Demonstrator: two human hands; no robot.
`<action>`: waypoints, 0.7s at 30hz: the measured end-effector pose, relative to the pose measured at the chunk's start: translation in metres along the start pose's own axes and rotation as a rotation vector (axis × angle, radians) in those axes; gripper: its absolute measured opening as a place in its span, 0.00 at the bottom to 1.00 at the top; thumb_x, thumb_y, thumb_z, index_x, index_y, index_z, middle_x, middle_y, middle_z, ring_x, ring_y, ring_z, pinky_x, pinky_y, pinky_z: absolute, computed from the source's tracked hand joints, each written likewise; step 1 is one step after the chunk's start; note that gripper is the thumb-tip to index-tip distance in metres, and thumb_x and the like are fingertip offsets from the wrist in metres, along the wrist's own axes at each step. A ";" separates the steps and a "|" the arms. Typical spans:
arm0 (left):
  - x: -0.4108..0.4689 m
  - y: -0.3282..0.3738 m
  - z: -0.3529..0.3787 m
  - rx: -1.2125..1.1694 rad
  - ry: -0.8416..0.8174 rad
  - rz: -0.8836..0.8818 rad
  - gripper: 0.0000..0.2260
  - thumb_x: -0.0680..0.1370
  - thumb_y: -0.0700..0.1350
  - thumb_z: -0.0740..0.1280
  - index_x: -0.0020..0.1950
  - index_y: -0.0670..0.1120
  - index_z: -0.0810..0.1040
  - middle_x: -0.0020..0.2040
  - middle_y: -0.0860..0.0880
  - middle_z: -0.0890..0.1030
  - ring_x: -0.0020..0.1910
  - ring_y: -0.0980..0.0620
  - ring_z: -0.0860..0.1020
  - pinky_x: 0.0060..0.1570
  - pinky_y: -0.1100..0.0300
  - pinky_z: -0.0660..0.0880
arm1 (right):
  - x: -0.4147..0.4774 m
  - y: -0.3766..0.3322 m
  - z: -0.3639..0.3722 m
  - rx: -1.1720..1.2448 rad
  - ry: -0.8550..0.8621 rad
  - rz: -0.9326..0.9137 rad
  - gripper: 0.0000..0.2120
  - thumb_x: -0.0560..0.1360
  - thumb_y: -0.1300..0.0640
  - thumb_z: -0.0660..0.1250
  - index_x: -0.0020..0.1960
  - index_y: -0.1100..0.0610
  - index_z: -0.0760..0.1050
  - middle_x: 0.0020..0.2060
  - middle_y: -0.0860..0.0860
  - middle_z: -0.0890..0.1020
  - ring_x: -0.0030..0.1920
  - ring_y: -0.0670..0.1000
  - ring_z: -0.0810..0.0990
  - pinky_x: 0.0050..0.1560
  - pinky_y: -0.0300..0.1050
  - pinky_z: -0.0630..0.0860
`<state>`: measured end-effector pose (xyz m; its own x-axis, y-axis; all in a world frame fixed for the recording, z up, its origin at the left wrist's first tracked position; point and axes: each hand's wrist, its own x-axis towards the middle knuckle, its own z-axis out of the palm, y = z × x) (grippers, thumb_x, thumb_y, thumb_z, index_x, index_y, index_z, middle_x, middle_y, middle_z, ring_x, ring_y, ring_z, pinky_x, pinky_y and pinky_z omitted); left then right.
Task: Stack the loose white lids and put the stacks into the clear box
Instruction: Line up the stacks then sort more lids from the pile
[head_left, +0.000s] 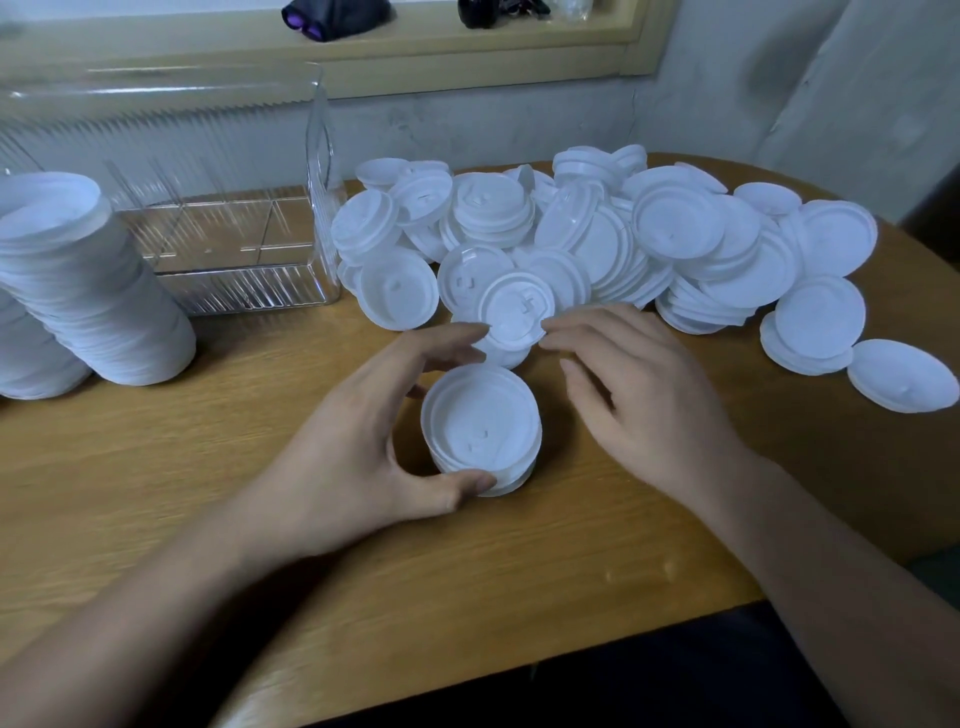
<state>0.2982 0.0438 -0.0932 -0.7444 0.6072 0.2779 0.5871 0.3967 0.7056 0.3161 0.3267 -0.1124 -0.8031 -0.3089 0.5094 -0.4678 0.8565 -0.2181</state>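
A short stack of white lids (483, 428) stands on the wooden table (208, 467), and my left hand (363, 447) curls around it, thumb on the near rim and fingers on the far rim. Just beyond it my right hand (639, 395) reaches with spread fingers, its fingertips touching the edge of a single loose lid (511, 309) that rests against the pile. The big heap of loose white lids (597, 239) covers the table's far right. The clear ribbed box (208, 208) stands at the far left, with no lids visible inside.
Two tall leaning stacks of lids (88, 280) stand at the left, in front of the box. A window sill (363, 47) with dark objects runs behind. The table's curved edge (779, 587) is near my body at the lower right.
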 end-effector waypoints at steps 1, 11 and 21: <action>0.000 0.001 0.001 -0.005 -0.009 0.002 0.45 0.69 0.52 0.85 0.82 0.53 0.68 0.71 0.56 0.79 0.74 0.51 0.76 0.68 0.57 0.75 | 0.004 0.006 0.004 -0.020 -0.010 -0.021 0.13 0.83 0.65 0.68 0.65 0.59 0.83 0.65 0.51 0.84 0.70 0.54 0.79 0.71 0.53 0.73; -0.001 -0.002 0.002 -0.055 -0.092 -0.025 0.46 0.69 0.55 0.86 0.82 0.55 0.67 0.72 0.57 0.78 0.75 0.52 0.76 0.69 0.62 0.73 | 0.023 0.031 0.022 -0.090 0.002 -0.138 0.06 0.85 0.61 0.70 0.58 0.58 0.85 0.59 0.50 0.86 0.72 0.56 0.78 0.80 0.50 0.64; 0.005 -0.028 -0.007 0.009 0.148 -0.070 0.15 0.84 0.54 0.70 0.69 0.53 0.81 0.63 0.55 0.83 0.67 0.48 0.80 0.59 0.51 0.77 | 0.015 0.003 -0.004 0.190 0.061 0.043 0.04 0.85 0.63 0.67 0.56 0.58 0.81 0.59 0.48 0.85 0.74 0.48 0.77 0.74 0.52 0.70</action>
<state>0.2760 0.0315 -0.1070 -0.8220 0.4701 0.3213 0.5342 0.4411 0.7212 0.3043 0.3267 -0.1025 -0.8027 -0.2437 0.5444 -0.4996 0.7731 -0.3907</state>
